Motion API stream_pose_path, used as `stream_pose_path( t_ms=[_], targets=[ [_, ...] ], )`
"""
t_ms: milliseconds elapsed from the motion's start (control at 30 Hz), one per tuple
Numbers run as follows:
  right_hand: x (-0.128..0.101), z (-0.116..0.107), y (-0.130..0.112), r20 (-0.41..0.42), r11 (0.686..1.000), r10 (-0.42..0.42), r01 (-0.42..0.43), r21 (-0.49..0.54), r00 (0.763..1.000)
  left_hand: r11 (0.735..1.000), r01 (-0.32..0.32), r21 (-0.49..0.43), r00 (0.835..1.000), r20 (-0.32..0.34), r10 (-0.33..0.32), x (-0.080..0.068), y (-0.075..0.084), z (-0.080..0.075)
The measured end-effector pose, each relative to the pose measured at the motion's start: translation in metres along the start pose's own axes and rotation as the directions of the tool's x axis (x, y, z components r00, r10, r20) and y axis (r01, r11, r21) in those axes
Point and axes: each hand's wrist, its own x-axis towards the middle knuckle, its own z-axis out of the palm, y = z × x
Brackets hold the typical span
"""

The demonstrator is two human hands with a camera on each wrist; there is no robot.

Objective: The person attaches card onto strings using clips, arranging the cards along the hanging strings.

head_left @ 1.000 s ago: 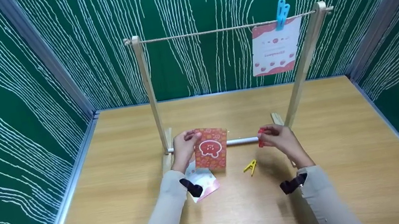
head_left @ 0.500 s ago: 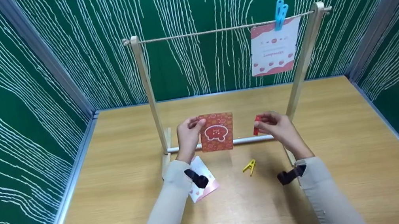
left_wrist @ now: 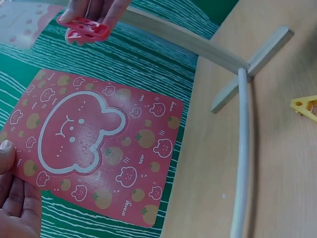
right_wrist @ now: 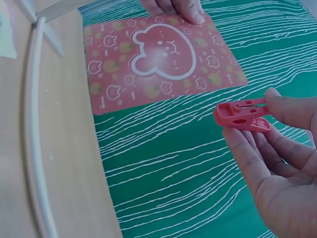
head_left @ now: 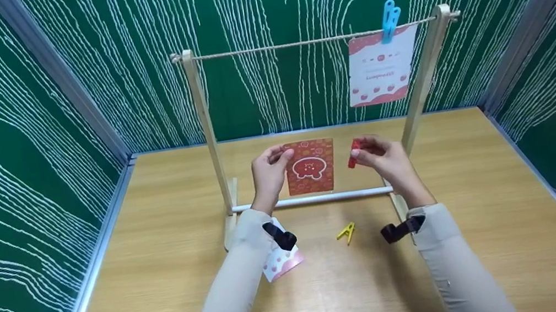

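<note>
L hand (head_left: 268, 172) pinching red bear card (head_left: 311, 167), R hand (head_left: 384, 160) pinching red peg (head_left: 354, 153), both hands raised

The string (head_left: 304, 42) between the two posts (head_left: 202, 129) runs bare from the left post to the blue peg (head_left: 390, 20), which holds a white card (head_left: 382, 72) at the right end. Under it a white bar (head_left: 318, 198) crosses low between the posts. On the tabletop (head_left: 491, 234) a yellow peg (head_left: 346, 232) and a pink card (head_left: 281, 261) lie between the forearms.
</note>
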Motion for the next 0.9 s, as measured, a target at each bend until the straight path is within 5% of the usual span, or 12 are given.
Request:
stream_pose_path(
  t_ms=[900],
  targets=[
    [0.016, 0.001, -0.081, -0.149, 0.965, -0.251, 0.259, 0.040, 0.957, 0.991, -0.129, -0.022, 0.989, 0.066, 0.131, 0.011, 0.073, 0.019]
  ],
)
